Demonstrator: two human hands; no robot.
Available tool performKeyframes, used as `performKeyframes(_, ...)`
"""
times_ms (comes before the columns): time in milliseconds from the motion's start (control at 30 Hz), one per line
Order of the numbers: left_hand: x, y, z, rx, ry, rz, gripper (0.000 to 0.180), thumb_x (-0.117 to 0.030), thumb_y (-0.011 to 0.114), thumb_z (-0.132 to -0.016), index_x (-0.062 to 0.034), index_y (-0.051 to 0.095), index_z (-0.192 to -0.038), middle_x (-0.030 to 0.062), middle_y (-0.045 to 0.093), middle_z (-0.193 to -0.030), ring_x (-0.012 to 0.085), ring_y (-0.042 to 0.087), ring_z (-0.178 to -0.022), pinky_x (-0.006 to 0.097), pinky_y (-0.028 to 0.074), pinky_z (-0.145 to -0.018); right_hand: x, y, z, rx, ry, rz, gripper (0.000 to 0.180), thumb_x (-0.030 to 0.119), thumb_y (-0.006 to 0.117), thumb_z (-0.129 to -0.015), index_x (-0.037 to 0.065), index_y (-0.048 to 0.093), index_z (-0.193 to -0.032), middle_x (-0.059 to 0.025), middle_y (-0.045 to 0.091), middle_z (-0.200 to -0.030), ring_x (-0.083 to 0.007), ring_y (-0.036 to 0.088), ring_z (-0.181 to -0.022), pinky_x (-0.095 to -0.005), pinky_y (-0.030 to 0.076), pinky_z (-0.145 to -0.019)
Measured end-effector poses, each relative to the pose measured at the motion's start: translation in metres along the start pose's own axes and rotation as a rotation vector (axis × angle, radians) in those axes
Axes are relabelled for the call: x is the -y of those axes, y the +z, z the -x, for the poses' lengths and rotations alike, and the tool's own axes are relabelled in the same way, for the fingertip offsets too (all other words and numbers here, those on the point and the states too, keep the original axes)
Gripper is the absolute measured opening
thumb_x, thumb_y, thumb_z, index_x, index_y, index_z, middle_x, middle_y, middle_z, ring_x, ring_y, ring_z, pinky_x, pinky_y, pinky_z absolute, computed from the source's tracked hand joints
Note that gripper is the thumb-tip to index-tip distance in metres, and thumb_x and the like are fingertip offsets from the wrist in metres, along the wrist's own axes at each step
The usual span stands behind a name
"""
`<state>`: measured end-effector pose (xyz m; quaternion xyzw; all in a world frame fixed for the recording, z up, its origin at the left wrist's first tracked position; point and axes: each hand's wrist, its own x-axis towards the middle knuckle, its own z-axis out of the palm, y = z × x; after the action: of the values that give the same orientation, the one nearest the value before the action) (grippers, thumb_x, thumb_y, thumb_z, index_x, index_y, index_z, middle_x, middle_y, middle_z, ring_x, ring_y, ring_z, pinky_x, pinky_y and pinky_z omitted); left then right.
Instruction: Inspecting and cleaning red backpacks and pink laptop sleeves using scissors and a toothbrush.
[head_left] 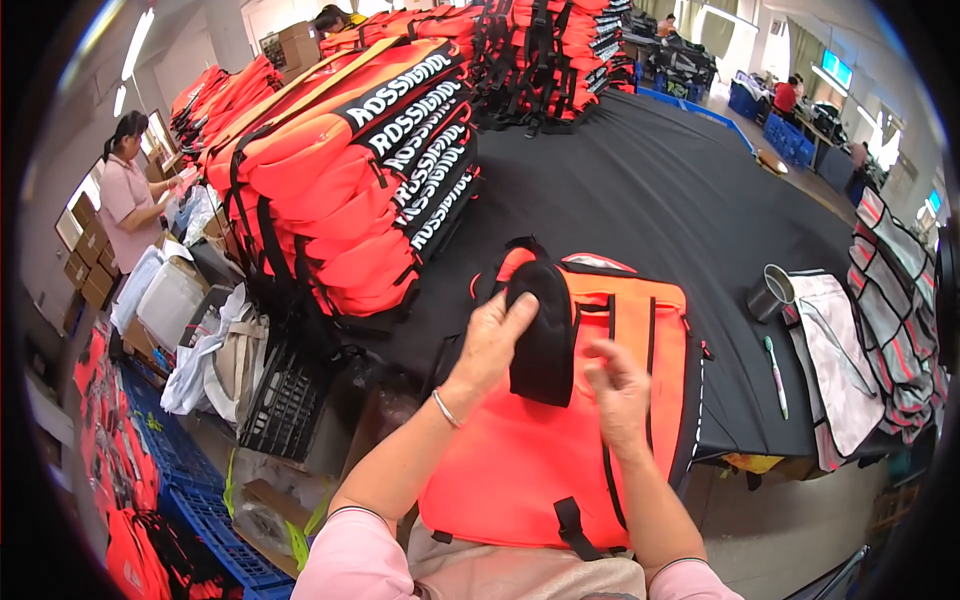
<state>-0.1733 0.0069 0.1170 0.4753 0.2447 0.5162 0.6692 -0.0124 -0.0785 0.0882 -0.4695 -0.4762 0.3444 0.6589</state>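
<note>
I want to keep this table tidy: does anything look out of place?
Yes, perhaps the toothbrush lying on the black cloth, right of the orange bag: a bathroom item seems odd here.

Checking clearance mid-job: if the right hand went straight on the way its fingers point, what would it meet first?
Probably the black padded piece held by the left hand, up and left of the right hand. Depth is unclear, so it might brush the orange bag first.
</note>
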Motion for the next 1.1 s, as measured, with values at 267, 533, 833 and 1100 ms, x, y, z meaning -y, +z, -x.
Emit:
performKeyframes(267, 0.032, 0.032, 0.063, 0.28, -0.197, -0.055, 0.032, -0.02, 0.065, -0.094, 0.0007, 0.063, -0.118, -0.0017, 0.066, -0.099, 0.0052, 0.059, -0.089, 0.023, 0.05, -0.08, 0.053, -0.03, 0.008, 0.044, -0.025, 0.292, 0.01, 0.007, 0.072, -0.087, 0.001, 0.064, -0.088, 0.0051, 0.055, -0.071, -0.0013, 0.042, -0.06, -0.0184, 0.034, -0.052)
performKeyframes(533, 0.033, 0.023, 0.078, 0.286, 0.267, -0.658, 0.037, -0.013, 0.082, -0.068, -0.005, 0.072, -0.103, 0.0108, 0.043, -0.143, 0.0256, 0.041, -0.129, 0.039, 0.036, -0.106, 0.002, -0.037, 0.018, 0.14, 0.577, -0.178, 0.018, 0.017, 0.074, -0.085, 0.004, 0.061, -0.083, 0.0019, 0.057, -0.075, -0.0048, 0.05, -0.063, -0.0229, 0.039, -0.056)
performKeyframes(833, 0.065, 0.017, 0.094, 0.182, 0.182, -0.638, 0.025, -0.008, 0.084, -0.069, -0.0051, 0.076, -0.093, 0.0071, 0.066, -0.095, 0.0179, 0.064, -0.094, 0.037, 0.051, -0.088, 0.011, -0.06, 0.05, 0.125, 0.403, 0.148, 0.043, 0.029, 0.061, -0.096, -0.001, 0.057, -0.126, -0.0097, 0.062, -0.107, -0.0152, 0.061, -0.091, -0.0257, 0.049, -0.079)
performKeyframes(1100, 0.069, 0.023, 0.106, 0.145, 0.123, -0.601, 0.024, -0.005, 0.084, -0.07, -0.0037, 0.075, -0.093, 0.0097, 0.069, -0.097, 0.0158, 0.065, -0.087, 0.027, 0.052, -0.077, 0.041, -0.068, 0.086, 0.109, 0.265, 0.396, 0.018, 0.011, 0.071, -0.087, -0.002, 0.063, -0.097, -0.0093, 0.066, -0.087, -0.0166, 0.065, -0.076, -0.029, 0.052, -0.072)
